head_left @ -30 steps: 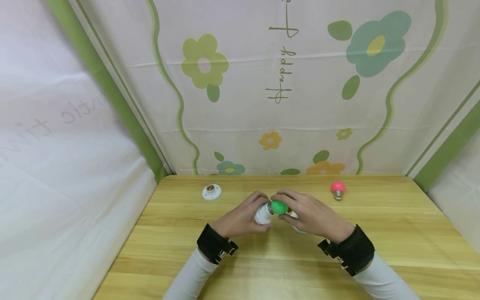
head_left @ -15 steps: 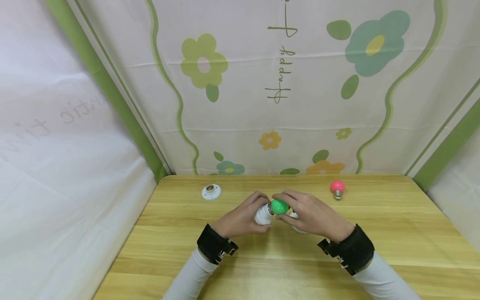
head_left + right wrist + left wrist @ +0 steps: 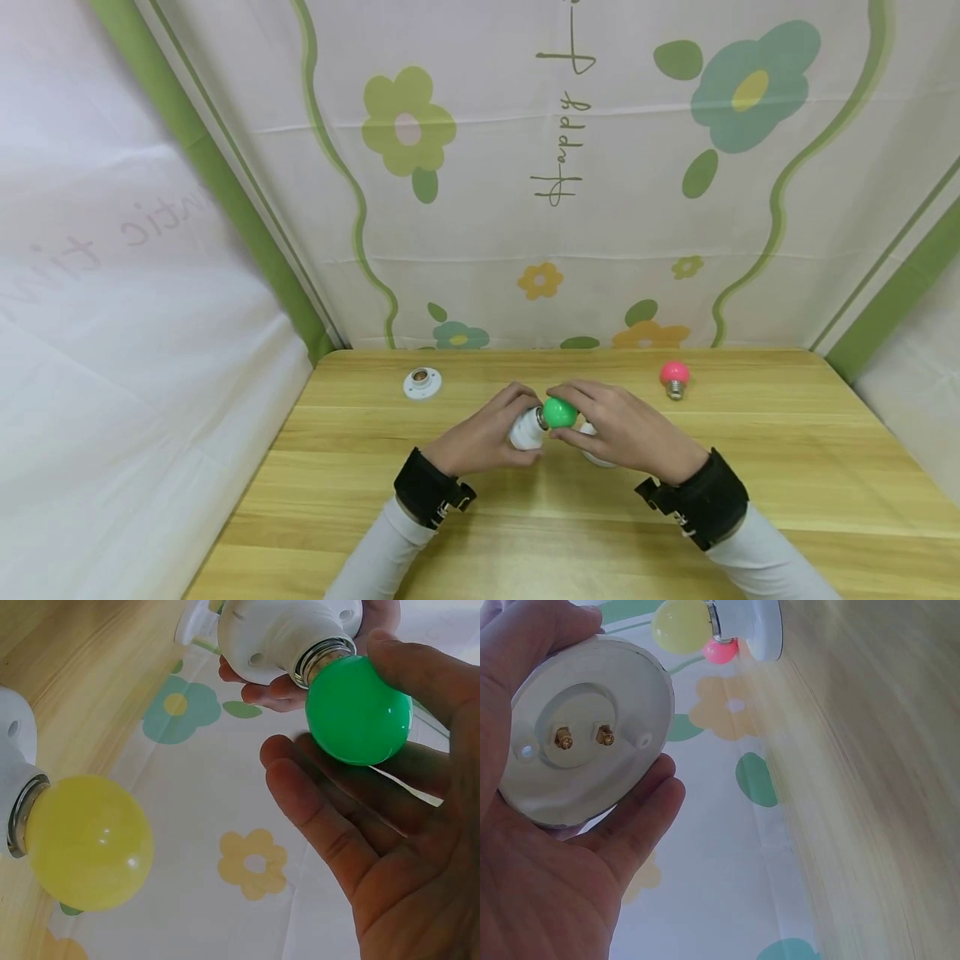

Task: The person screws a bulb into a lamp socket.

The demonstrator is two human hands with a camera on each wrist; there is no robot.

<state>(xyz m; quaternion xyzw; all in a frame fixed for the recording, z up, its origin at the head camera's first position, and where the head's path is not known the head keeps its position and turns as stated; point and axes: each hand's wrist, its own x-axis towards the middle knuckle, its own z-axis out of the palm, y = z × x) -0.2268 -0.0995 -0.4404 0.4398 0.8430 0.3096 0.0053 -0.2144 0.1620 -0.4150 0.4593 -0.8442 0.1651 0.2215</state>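
Near the middle of the table in the head view, my left hand [image 3: 491, 432] grips a white round lamp socket [image 3: 527, 429] by its base. The left wrist view shows the underside of that lamp socket [image 3: 592, 776], with two brass terminals facing the camera. My right hand [image 3: 626, 429] holds a green light bulb [image 3: 560, 413], thumb on one side and fingers on the other. In the right wrist view the metal base of the green light bulb [image 3: 360, 712] sits partly inside the socket's mouth, with some thread showing.
A yellow bulb [image 3: 90, 844] sits in another white socket [image 3: 15, 750], mostly hidden behind my right hand in the head view. At the back left of the wooden table [image 3: 360, 475] lies a bare white socket [image 3: 422, 384]. A pink bulb [image 3: 675, 375] lies back right.
My right fingertips have shifted slightly to the right over the green light bulb, so more of it shows. The left hand and the lamp socket stay in place.
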